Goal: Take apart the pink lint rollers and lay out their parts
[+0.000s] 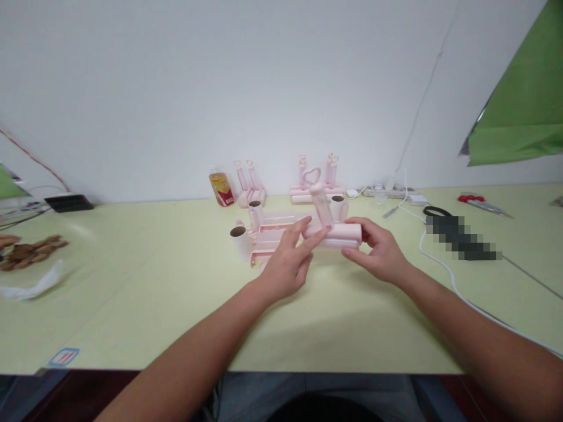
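Note:
A pink lint roller point(334, 233) with a translucent handle and a heart-shaped loop is held above the table, its handle tilted up. My right hand point(380, 252) is closed around its right end, thumb below and fingers behind. My left hand point(290, 261) grips the left end, a finger stretched along the body to the handle's base; some of its fingertips are hidden. Behind and left of my left hand lie pink lint roller parts point(264, 256). White sticky-paper rolls point(240, 245) with brown cores stand beside them, and another roll point(338, 205) stands behind the held roller.
Along the wall are more pink lint rollers point(251, 193) and a yellow-red bottle point(221, 189). At right are a power strip point(387, 191), a white cable point(453, 278), red-handled scissors point(484, 204) and a partly blurred black object point(437, 212). Brown items point(39, 252) and white plastic point(35, 287) lie left.

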Action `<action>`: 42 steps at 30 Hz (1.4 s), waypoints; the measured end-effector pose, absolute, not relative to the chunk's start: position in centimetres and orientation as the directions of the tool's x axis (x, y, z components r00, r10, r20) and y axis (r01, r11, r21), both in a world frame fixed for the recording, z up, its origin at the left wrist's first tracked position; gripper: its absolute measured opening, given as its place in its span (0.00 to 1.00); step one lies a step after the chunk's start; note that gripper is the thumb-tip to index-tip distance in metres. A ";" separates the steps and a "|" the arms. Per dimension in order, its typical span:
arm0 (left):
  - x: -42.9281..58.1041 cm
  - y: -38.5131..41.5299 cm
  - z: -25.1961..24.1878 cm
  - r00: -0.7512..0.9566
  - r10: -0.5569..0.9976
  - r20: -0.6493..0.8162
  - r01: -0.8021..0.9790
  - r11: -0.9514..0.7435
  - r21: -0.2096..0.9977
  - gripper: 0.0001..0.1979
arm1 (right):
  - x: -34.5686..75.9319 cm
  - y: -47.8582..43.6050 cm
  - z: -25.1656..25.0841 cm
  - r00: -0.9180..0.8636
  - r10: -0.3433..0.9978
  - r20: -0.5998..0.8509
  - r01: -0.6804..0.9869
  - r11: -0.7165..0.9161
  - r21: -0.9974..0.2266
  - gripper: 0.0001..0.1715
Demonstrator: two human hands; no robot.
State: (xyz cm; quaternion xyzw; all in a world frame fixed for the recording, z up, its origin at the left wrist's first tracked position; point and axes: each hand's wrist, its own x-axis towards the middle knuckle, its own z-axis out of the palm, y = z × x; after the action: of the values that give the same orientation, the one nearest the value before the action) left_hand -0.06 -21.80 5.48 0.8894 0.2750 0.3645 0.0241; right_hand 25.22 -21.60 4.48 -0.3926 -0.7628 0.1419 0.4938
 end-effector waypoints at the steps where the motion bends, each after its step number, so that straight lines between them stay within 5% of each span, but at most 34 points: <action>1: -0.1 -21.8 5.7 0.563 0.505 0.654 0.469 -0.847 0.251 0.33 | 25.5 -21.3 4.3 -0.117 0.731 0.672 0.432 0.647 -0.628 0.32; 6: -0.5 -21.6 5.6 0.521 0.516 0.680 0.456 -0.842 0.290 0.31 | 27.6 -18.3 3.6 0.294 0.622 0.726 0.414 0.602 -0.683 0.36; 11: -0.4 -21.7 5.2 0.557 0.511 0.655 0.409 -0.855 0.320 0.28 | 30.8 -15.2 2.5 0.537 0.550 0.640 0.520 0.382 -0.764 0.38; 25: -0.2 -21.9 5.3 0.609 0.495 0.620 0.356 -0.869 0.344 0.17 | 34.2 -11.5 -3.0 0.561 0.790 0.247 0.701 -0.295 -0.649 0.39; 32: -0.8 -21.2 5.2 0.586 0.587 0.559 0.433 -0.810 0.396 0.13 | 34.1 -11.4 -3.1 0.493 0.789 0.366 0.701 -0.111 -0.705 0.42; 38: -2.7 -19.2 6.1 0.213 0.731 0.649 0.591 -0.625 0.510 0.12 | 32.4 -13.0 -0.5 0.548 0.511 0.662 0.721 0.114 -0.684 0.33; 42: -4.8 -19.2 7.9 0.029 0.646 0.763 0.594 -0.625 0.506 0.12 | 30.9 -14.5 0.8 0.527 0.509 0.680 0.662 0.255 -0.704 0.25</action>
State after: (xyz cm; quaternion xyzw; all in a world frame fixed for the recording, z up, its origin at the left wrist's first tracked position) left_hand -4.83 -19.16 7.87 0.7169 0.4323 0.5465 0.0236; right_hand 30.87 -14.49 0.80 -0.6072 -0.4823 -0.0611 0.6285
